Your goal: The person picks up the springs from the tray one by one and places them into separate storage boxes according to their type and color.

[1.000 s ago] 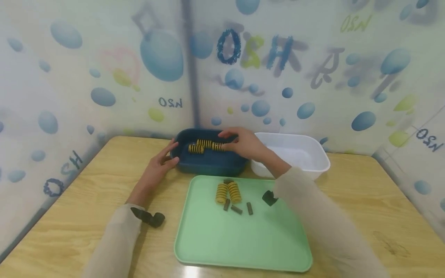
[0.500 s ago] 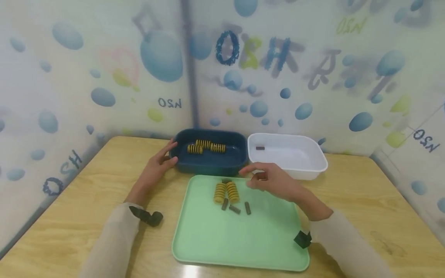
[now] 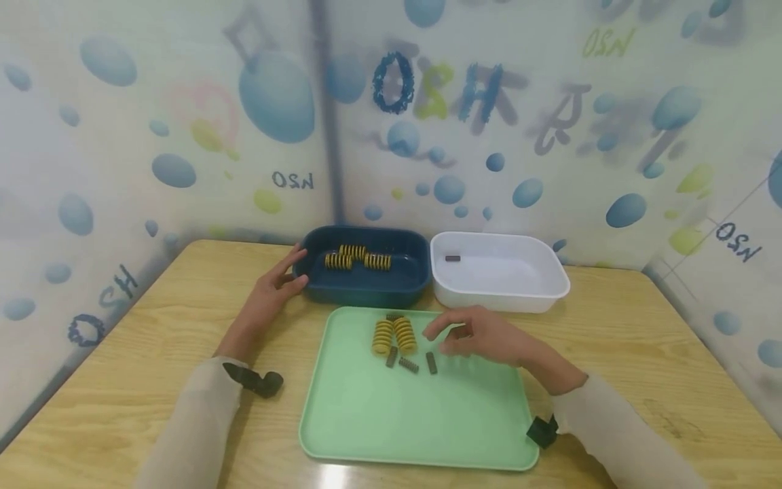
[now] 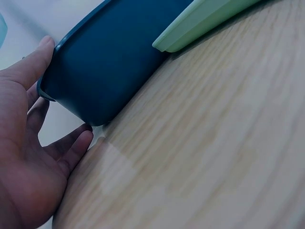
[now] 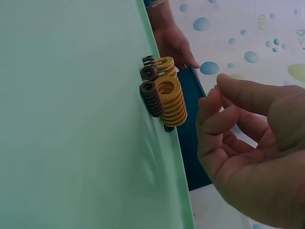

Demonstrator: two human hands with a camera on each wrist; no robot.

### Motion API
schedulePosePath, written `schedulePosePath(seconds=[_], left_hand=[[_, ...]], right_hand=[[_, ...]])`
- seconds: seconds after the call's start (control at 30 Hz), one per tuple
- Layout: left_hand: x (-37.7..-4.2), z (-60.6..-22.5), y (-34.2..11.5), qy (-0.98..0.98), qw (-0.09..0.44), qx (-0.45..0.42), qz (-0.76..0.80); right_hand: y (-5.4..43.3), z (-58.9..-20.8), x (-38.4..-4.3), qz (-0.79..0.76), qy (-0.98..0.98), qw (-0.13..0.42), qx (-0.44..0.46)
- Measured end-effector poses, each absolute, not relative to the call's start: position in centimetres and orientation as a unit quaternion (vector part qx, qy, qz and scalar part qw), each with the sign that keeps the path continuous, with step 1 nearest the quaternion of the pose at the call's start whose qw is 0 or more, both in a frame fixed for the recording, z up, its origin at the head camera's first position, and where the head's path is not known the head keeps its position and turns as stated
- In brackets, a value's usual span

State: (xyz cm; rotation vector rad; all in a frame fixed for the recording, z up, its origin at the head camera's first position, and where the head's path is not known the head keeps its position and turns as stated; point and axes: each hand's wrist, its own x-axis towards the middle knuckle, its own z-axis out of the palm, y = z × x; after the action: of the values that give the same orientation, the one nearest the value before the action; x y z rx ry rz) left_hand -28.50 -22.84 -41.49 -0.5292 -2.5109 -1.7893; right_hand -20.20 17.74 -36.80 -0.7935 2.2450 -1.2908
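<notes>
My left hand (image 3: 267, 295) rests at the left end of a dark blue tub (image 3: 366, 297), its spread fingers and thumb touching the rim and outer side. Several yellow coil springs (image 3: 378, 262) lie inside that tub. Over the green tray (image 3: 421, 421) hovers my right hand (image 3: 489, 337), fingers loosely bent and nothing between them. Just left of its fingertips are two large yellow springs (image 3: 404, 335) lying side by side, and several small dark springs (image 3: 431, 363) around them. In the right wrist view the thumb and index finger are close together, beside a large yellow spring (image 5: 172, 102).
A white tub (image 3: 501, 302) stands right of the blue one, with a small dark spring (image 3: 453, 259) in it. Both tubs sit at the back of the wooden table (image 3: 635, 353), behind the tray. A patterned wall (image 3: 519, 136) rises behind them.
My right hand has let go of a yellow spring in the blue tub, drawn back, and come down over the tray near the small dark springs. My left hand stays at the tub.
</notes>
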Motion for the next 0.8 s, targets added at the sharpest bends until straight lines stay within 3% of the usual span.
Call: schedulePosePath(seconds=[0.4,0.8], left_hand=[[-28.1,-41.0,-22.6,-0.807,0.007,-0.171,-0.565],[-26.7,-39.2,-22.0,-0.805,0.003,-0.174,-0.567]], right_hand=[[18.5,-38.8,-21.6,-0.490,0.770,0.271,-0.307],[17.5,-39.7,-21.9,-0.457,0.783,0.261,-0.332]])
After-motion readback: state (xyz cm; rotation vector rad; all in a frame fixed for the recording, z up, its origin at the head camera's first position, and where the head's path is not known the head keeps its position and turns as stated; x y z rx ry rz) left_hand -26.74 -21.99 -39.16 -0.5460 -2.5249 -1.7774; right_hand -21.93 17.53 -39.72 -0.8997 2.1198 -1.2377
